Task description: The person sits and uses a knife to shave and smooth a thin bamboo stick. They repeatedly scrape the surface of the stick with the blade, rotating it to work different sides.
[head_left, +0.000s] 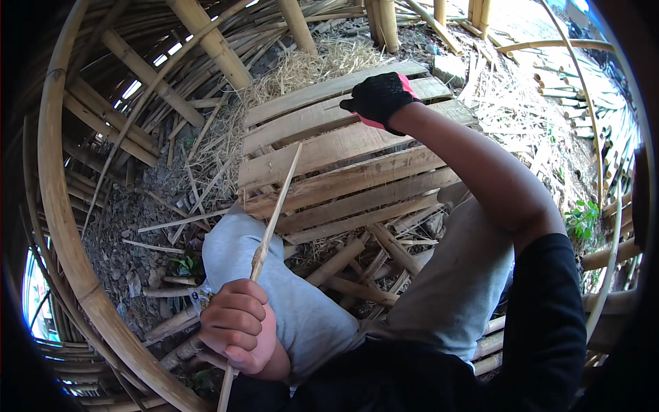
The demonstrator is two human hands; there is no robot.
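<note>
My bare left hand (237,328) is wrapped round a pale bamboo strip (276,213). The strip slants up and away from my fist to a pointed tip over the near left of a slatted wooden bench top (302,159). Its lower end runs down past my wrist. My right hand (382,101) wears a black and pink glove and is above the far right slats. Its fingers are curled closed, and whatever they hold, if anything, is hidden by the glove.
My knees in grey trousers (439,275) flank the bench. A thick curved bamboo pole (65,226) arches along the left. Bamboo posts (206,41) stand behind, shavings (322,65) lie beyond the slats, and cut bamboo pieces (336,264) lie below. A small green plant (582,218) grows at right.
</note>
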